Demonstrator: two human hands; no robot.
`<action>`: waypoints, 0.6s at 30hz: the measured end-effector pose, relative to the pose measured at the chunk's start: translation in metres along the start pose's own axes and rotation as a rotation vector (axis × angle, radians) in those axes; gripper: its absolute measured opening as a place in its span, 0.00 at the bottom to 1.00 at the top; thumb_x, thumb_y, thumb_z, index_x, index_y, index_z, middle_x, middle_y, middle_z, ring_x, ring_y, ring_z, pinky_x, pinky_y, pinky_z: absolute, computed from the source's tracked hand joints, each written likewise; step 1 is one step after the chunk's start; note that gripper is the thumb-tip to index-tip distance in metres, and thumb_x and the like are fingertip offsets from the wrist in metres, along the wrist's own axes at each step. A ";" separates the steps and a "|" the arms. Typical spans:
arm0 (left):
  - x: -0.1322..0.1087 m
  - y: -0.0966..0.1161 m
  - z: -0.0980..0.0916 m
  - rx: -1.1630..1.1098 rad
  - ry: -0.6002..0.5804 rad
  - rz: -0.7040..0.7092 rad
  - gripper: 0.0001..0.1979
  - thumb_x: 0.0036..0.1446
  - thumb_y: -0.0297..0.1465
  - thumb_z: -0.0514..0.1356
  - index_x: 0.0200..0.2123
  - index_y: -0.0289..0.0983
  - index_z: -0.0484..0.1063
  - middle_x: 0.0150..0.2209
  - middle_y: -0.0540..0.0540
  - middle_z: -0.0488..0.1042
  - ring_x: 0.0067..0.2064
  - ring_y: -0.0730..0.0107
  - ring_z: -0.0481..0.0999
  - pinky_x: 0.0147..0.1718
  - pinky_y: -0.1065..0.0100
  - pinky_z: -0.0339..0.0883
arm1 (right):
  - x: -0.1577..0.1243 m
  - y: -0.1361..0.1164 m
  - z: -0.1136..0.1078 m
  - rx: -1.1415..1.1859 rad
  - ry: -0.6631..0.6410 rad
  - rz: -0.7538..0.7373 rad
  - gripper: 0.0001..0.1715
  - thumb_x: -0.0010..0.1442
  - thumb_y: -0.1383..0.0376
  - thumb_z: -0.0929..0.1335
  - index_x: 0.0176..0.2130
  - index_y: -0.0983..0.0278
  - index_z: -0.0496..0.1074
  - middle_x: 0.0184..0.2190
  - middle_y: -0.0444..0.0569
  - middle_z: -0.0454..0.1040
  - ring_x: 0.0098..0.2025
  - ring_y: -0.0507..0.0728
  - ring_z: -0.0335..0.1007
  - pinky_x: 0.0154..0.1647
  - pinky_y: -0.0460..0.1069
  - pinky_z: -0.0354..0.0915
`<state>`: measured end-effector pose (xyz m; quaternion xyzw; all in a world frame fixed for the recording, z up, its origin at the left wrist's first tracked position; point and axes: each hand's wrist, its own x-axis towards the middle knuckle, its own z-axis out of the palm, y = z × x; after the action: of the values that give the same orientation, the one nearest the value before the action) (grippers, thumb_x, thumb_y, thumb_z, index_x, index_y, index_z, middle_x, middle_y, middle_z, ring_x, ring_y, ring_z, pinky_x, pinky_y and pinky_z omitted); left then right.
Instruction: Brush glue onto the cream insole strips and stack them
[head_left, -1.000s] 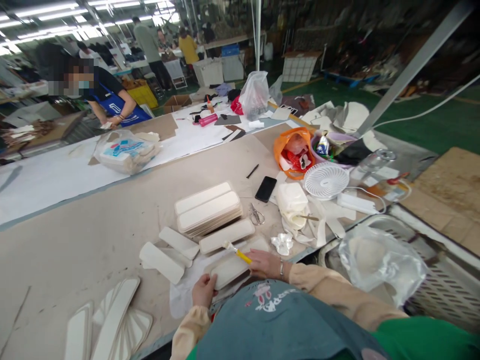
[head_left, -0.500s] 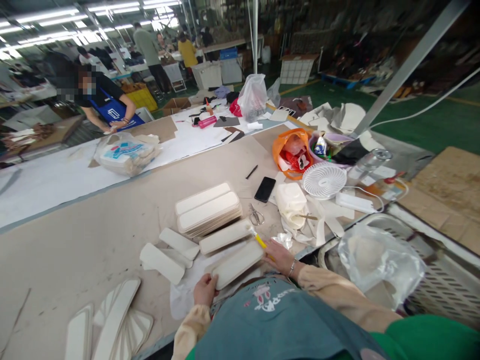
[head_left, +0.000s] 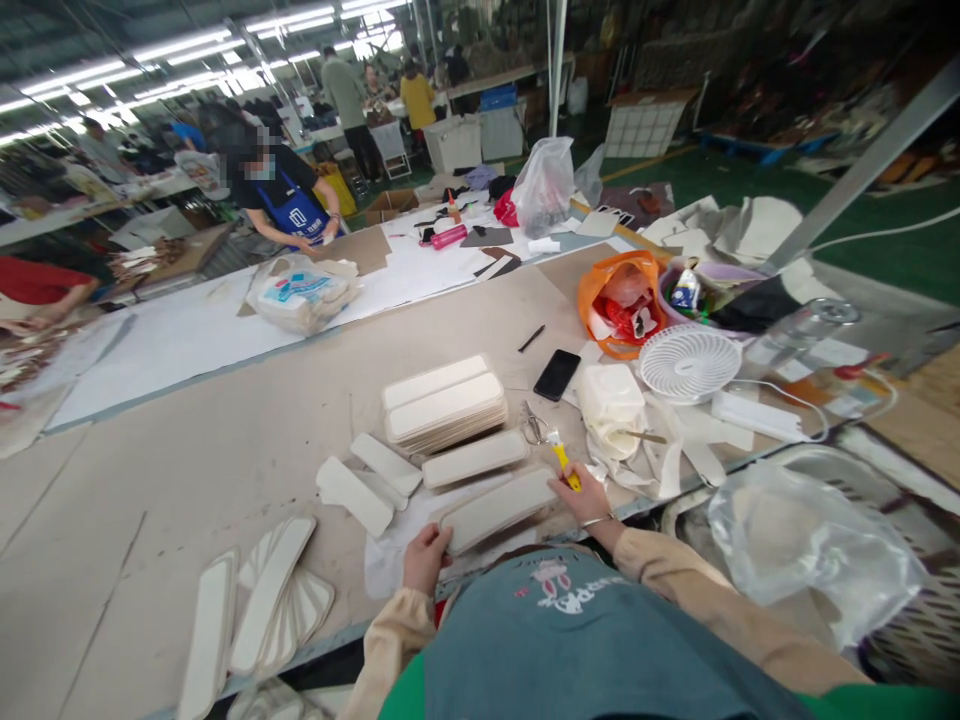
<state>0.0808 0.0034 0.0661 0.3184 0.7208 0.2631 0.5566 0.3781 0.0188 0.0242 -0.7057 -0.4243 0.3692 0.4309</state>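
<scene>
My left hand (head_left: 426, 556) pinches the left end of a long cream panel with rounded ends (head_left: 499, 510), lying at the table's near edge. My right hand (head_left: 583, 495) is closed around a slim yellow-handled tool (head_left: 566, 466) with a pale tip; its exact kind is unclear. The same hand's fingers touch the panel's right end. Just beyond lies another cream panel (head_left: 475, 459), and behind that a neat stack of such panels (head_left: 448, 405). Metal scissors (head_left: 534, 425) rest near the tool's tip. Loose cream strips (head_left: 356, 497) lie left of the panel on white paper.
Fanned panels (head_left: 274, 595) lie at the near left. A black phone (head_left: 557, 374), a wrapped white container (head_left: 611, 400), a white fan (head_left: 690, 362) and an orange bag (head_left: 621, 300) stand to the right. A plastic-lined basket (head_left: 814, 545) is beside me. A co-worker (head_left: 289, 200) works across the table.
The camera view has turned left, shifting everything rightward. The yellow-handled tool's tip has moved off the farther panel, toward the scissors. Both hands stay at the near panel's ends.
</scene>
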 end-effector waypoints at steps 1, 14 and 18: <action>-0.005 0.005 -0.001 -0.035 -0.003 0.011 0.18 0.41 0.46 0.64 0.28 0.37 0.71 0.22 0.54 0.67 0.24 0.77 0.64 0.21 0.75 0.62 | -0.002 -0.006 -0.004 0.046 0.013 0.013 0.21 0.45 0.51 0.70 0.27 0.59 0.58 0.26 0.43 0.71 0.28 0.56 0.69 0.33 0.52 0.65; -0.055 0.073 -0.018 -0.444 -0.049 0.130 0.18 0.40 0.42 0.68 0.26 0.35 0.69 0.22 0.55 0.65 0.23 0.80 0.61 0.21 0.76 0.55 | -0.018 -0.083 -0.043 0.449 -0.017 -0.014 0.28 0.41 0.53 0.76 0.29 0.60 0.57 0.25 0.40 0.68 0.28 0.53 0.66 0.30 0.47 0.64; -0.039 0.055 -0.018 -0.259 -0.009 0.137 0.21 0.41 0.47 0.65 0.24 0.36 0.65 0.19 0.56 0.62 0.21 0.80 0.59 0.19 0.76 0.54 | -0.013 -0.069 -0.034 0.367 -0.025 0.011 0.28 0.41 0.52 0.76 0.29 0.60 0.57 0.25 0.41 0.70 0.28 0.53 0.67 0.31 0.48 0.65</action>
<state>0.0800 0.0097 0.1360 0.2934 0.6548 0.3901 0.5770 0.3845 0.0157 0.1021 -0.6129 -0.3514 0.4515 0.5450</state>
